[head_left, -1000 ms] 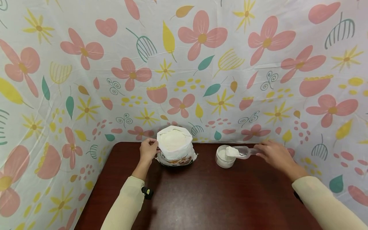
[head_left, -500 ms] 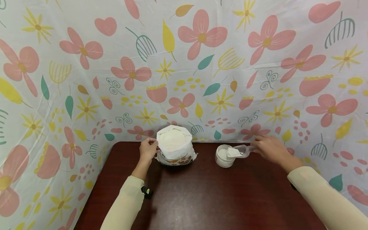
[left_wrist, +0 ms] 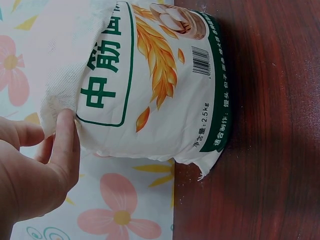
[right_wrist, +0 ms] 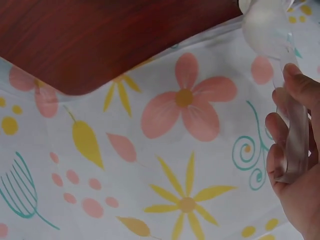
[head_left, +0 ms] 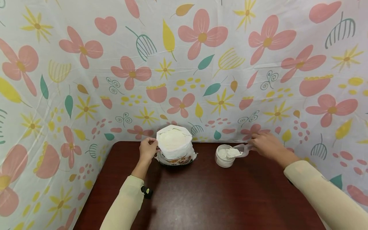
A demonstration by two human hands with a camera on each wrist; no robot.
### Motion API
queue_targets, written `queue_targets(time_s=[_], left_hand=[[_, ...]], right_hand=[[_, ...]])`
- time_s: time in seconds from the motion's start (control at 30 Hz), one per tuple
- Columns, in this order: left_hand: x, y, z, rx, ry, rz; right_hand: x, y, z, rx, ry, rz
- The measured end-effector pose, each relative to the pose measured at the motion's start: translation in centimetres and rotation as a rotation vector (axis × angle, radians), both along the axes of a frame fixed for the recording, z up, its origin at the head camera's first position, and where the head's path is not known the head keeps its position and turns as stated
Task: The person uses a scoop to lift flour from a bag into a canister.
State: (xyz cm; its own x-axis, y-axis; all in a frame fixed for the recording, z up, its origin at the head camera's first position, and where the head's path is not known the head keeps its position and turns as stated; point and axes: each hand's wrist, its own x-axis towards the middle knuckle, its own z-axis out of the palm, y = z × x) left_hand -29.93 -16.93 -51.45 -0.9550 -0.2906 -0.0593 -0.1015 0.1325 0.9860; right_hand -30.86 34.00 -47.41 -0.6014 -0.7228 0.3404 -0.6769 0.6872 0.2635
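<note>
A flour bag with a rolled-open white top stands at the back of the table, full of white powder. My left hand pinches its left rim between thumb and fingers, and the left wrist view shows the bag's printed front. My right hand grips the handle of a clear plastic scoop, its fingers curled round it in the right wrist view. Heaped white flour lies in the scoop, at the right rim of a small clear jar. White powder also shows inside the jar.
Both things stand near the back edge of the dark red-brown table. A flower-patterned cloth hangs close behind it and along the left side. Specks of powder show on the table by the bag in the left wrist view.
My right hand has moved slightly left and up, and the scoop's handle looks turned a little. The load of flour remains at the jar. The left hand and bag stay put.
</note>
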Motion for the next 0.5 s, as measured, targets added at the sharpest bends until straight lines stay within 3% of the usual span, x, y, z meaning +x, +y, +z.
queue_targets(time_s=[0.3,0.5], left_hand=[[0.0,-0.1,0.0,-0.005,-0.012,-0.005],[0.0,-0.1,0.1,-0.010,-0.021,-0.009]], right_hand=[[-0.3,-1.2,1.4,0.089,-0.054,-0.059],[-0.4,-1.8,1.8,0.116,-0.026,-0.035]])
